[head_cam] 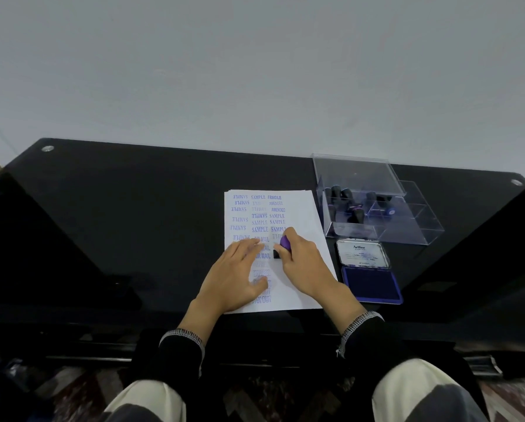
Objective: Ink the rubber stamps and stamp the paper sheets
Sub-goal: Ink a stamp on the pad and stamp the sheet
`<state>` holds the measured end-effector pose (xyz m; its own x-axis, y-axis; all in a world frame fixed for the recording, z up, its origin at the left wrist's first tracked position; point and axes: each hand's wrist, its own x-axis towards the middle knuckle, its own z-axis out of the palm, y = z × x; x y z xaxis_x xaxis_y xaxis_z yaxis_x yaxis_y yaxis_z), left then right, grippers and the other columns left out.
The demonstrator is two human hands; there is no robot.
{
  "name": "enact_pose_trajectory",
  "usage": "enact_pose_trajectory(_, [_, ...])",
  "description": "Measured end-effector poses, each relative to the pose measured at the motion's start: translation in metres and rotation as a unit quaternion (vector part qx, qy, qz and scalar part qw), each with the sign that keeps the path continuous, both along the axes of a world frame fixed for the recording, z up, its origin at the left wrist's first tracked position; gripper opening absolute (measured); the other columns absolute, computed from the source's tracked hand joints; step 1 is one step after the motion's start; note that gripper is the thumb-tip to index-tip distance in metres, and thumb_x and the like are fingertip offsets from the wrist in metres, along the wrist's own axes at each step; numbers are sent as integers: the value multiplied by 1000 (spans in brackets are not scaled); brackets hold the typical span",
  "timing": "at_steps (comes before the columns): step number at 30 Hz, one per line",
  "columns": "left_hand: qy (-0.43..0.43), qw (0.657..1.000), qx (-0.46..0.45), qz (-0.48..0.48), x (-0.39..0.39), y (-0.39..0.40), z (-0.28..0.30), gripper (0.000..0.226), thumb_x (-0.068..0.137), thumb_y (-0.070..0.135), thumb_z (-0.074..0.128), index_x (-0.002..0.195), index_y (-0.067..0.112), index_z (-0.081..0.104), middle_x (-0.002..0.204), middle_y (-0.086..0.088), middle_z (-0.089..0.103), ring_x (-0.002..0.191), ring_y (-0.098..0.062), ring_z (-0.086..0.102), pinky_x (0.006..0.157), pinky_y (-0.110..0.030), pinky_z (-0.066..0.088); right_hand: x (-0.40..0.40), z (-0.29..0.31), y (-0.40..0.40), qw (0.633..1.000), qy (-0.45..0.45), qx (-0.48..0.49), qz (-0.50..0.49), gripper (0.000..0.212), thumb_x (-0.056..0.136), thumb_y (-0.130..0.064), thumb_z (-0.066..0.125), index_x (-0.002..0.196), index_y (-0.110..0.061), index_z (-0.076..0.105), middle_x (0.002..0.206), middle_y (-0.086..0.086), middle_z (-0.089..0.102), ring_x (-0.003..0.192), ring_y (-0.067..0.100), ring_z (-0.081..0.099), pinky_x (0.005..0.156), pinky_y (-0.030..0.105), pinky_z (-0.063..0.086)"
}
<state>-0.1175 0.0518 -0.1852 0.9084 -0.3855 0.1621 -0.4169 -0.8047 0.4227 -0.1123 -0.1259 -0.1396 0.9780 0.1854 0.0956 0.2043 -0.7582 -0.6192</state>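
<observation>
On black glass desk (pixel 133 208), near edge: left hand (pixel 235 277) flat, fingers straight, pressing paper sheet (pixel 303 214) | right hand (pixel 300 263) curled round purple-handled rubber stamp (pixel 282 246), base down on sheet | right: open ink pad (pixel 370 284) | beyond: clear stamp box (pixel 377 214), lid raised.

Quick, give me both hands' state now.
Left hand: open, flat on the paper sheet.
Right hand: gripping the rubber stamp.
</observation>
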Motion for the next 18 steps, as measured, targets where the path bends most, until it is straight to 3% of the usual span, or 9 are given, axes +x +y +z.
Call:
enact_pose_trajectory(5, [-12, 1000, 7, 2, 1, 0, -3, 79, 79, 60, 32, 147, 20, 35, 151, 9, 31, 139, -9, 24, 113, -29, 29, 12, 7, -1, 999, 32, 1, 6, 16, 99, -22, 45, 92, -9, 40, 79, 10, 55, 66, 22, 45, 63, 39, 43])
enact_pose_trajectory(14, [-8, 1000, 17, -1, 1, 0, -2, 80, 79, 62, 30, 148, 21, 34, 152, 9, 30, 140, -8, 23, 113, -28, 27, -2, -10, 2, 1000, -21, -14, -1, 13, 100, -22, 42, 92, -16, 34, 82, 3, 50, 72, 18, 43, 59, 29, 34])
enact_pose_trajectory(18, [-9, 1000, 21, -4, 1, 0, -2, 80, 80, 61, 31, 148, 19, 35, 151, 7, 32, 140, -10, 24, 112, -28, 27, 6, -2, 2, 1000, 13, -11, 10, 13, 101, -20, 41, 91, -15, 33, 75, -1, 46, 65, 17, 41, 55, 28, 33])
